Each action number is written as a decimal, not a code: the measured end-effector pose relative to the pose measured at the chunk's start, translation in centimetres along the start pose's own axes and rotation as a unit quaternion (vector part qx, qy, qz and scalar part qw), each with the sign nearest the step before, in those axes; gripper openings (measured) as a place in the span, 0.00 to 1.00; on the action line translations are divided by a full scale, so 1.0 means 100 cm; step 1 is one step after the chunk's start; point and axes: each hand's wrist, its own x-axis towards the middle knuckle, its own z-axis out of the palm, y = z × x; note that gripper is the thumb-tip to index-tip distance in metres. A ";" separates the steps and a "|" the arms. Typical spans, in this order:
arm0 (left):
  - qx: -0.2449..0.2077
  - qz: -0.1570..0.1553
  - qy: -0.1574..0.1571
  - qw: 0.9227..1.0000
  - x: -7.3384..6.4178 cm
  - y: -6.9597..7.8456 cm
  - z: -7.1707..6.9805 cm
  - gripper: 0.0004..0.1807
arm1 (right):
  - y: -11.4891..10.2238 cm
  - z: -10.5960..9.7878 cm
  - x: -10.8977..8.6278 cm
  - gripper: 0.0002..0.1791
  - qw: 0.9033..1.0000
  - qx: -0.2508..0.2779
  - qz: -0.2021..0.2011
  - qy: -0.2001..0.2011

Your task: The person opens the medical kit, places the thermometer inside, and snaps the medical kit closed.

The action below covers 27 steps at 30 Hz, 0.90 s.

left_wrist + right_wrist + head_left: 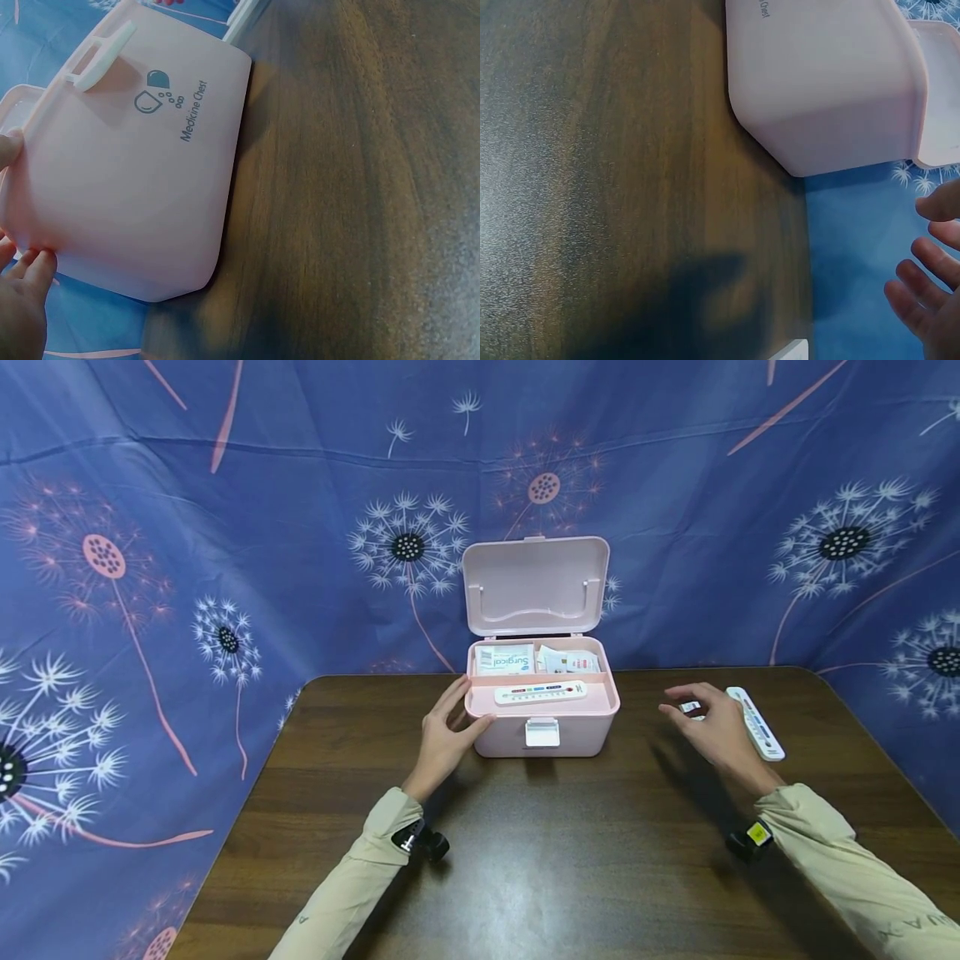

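A pale pink medicine chest (573,739) stands on the table with its lid (536,589) raised. My left hand (442,739) grips its left front corner, thumb at the rim and fingers against the side. A white thermometer strip (540,692) lies in the front compartment; behind it sit a packet marked Surgical (505,660) and some smaller packets (572,662). Right of the chest, my right hand (712,727) hovers with loosely bent fingers and holds nothing. A small white item (690,706) shows partly behind its fingers, and a long white thermometer-like case (756,723) lies beside it.
The brown wooden table (540,860) ends at the back against a blue dandelion-patterned cloth (300,543). A white latch (542,732) hangs at the chest's front. In the right wrist view, a white corner of a thing (793,351) shows at the bottom edge.
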 end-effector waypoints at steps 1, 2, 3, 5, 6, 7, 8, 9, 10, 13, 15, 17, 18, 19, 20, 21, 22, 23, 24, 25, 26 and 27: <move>0.000 -0.001 0.001 1.000 0.000 -0.001 0.000 0.35 | 0.000 0.000 -0.001 0.12 1.000 -0.001 -0.003 -0.001; 0.000 -0.001 0.002 1.000 -0.001 -0.001 0.000 0.35 | 0.001 0.000 -0.001 0.12 1.000 0.000 -0.005 -0.002; -0.002 -0.002 0.002 1.000 -0.001 -0.001 0.000 0.35 | 0.002 0.000 -0.002 0.12 1.000 0.000 -0.008 -0.002; -0.003 -0.002 0.003 1.000 -0.001 -0.002 0.000 0.35 | 0.003 -0.001 -0.003 0.12 1.000 0.000 -0.012 -0.003; -0.003 -0.001 0.003 1.000 -0.001 -0.002 0.000 0.35 | 0.004 -0.001 -0.003 0.12 1.000 0.000 -0.010 -0.002; -0.002 0.001 0.002 1.000 0.000 -0.002 0.000 0.35 | 0.004 -0.001 -0.003 0.12 1.000 0.000 -0.009 -0.001; 0.000 0.002 0.002 1.000 0.000 -0.002 0.000 0.35 | 0.005 -0.001 -0.003 0.12 1.000 -0.001 -0.006 0.001; 0.001 0.004 0.002 1.000 0.001 -0.002 0.000 0.35 | 0.005 -0.001 -0.004 0.12 1.000 -0.003 -0.003 0.002; 0.003 0.005 0.002 1.000 0.001 -0.002 0.000 0.34 | 0.006 -0.001 -0.004 0.12 1.000 -0.004 0.001 0.004; 0.008 0.005 0.000 1.000 0.002 -0.002 0.000 0.34 | 0.008 -0.001 -0.005 0.12 1.000 -0.006 0.007 0.007; 0.005 0.005 -0.002 1.000 0.002 -0.001 -0.001 0.34 | 0.009 0.000 -0.005 0.12 1.000 -0.005 0.007 0.009; 0.003 0.005 -0.004 1.000 0.002 -0.001 -0.001 0.34 | 0.011 0.000 -0.005 0.12 1.000 -0.002 0.005 0.011; 0.003 0.005 -0.005 1.000 0.001 -0.001 -0.001 0.34 | 0.012 0.001 -0.005 0.12 1.000 -0.002 0.003 0.011; 0.002 0.006 -0.006 1.000 0.001 -0.001 -0.001 0.34 | 0.013 0.001 -0.005 0.12 1.000 0.001 0.003 0.013; 0.001 0.007 -0.006 1.000 0.001 -0.001 -0.002 0.35 | 0.013 0.001 -0.005 0.12 1.000 0.004 0.002 0.013; 0.001 0.007 -0.007 1.000 0.001 -0.002 -0.002 0.34 | 0.014 0.001 -0.006 0.12 1.000 0.007 0.002 0.015; 0.001 0.007 -0.006 1.000 0.001 -0.002 -0.002 0.35 | 0.015 0.001 -0.006 0.12 1.000 0.008 0.002 0.016; 0.001 0.007 -0.006 1.000 0.001 -0.002 -0.002 0.35 | 0.016 0.001 -0.006 0.12 1.000 0.008 0.003 0.018; 0.001 0.007 -0.006 1.000 0.001 -0.002 -0.002 0.35 | 0.016 0.001 -0.006 0.12 1.000 0.008 0.004 0.019; 0.000 0.006 -0.005 1.000 0.001 -0.002 -0.001 0.35 | 0.017 0.001 -0.007 0.12 1.000 0.009 0.005 0.021; 0.000 0.006 -0.005 1.000 0.001 -0.002 -0.001 0.34 | 0.018 0.001 -0.007 0.12 1.000 0.010 0.006 0.022; 0.000 0.006 -0.004 1.000 0.001 -0.002 -0.001 0.34 | 0.018 0.001 -0.007 0.12 1.000 0.009 0.008 0.023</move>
